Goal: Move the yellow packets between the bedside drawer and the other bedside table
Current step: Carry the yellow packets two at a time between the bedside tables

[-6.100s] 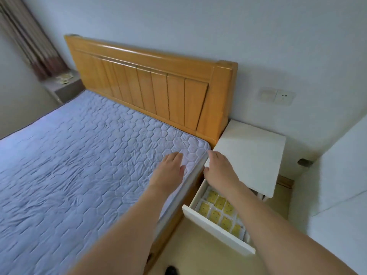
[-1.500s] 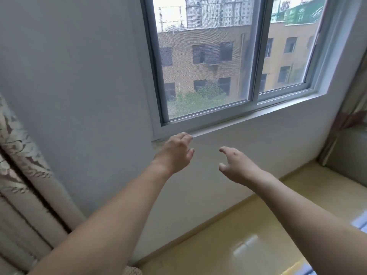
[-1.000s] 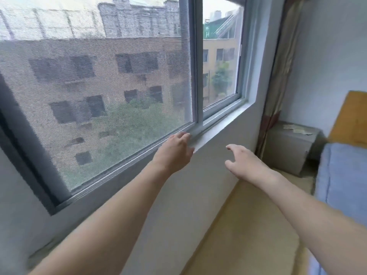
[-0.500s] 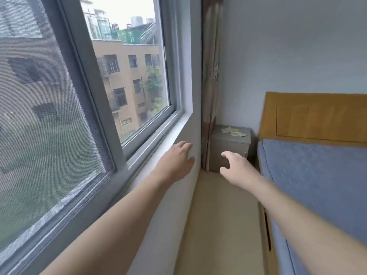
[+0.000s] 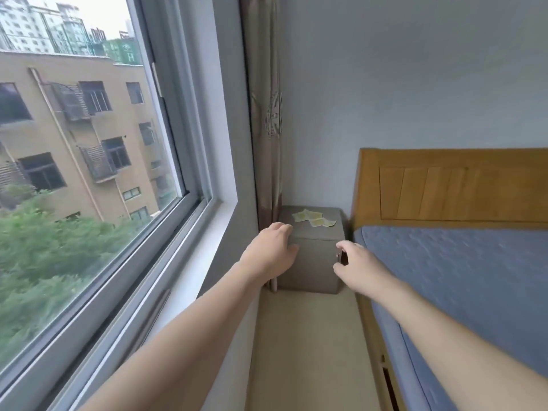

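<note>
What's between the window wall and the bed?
In the head view, a strip of bare floor runs between the window wall and the bed, ending at the grey bedside table with yellow packets on top.

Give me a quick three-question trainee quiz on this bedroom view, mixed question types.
1. True or false: the pale yellow packets lie on the blue quilted bed.
2. What stands between the grey bedside table and the window? A) patterned curtain B) lamp C) chair
3. Fill in: neither the left hand nor the right hand holds a ____.

Key: 1 false, on the table; 2 A; 3 packet.
</note>
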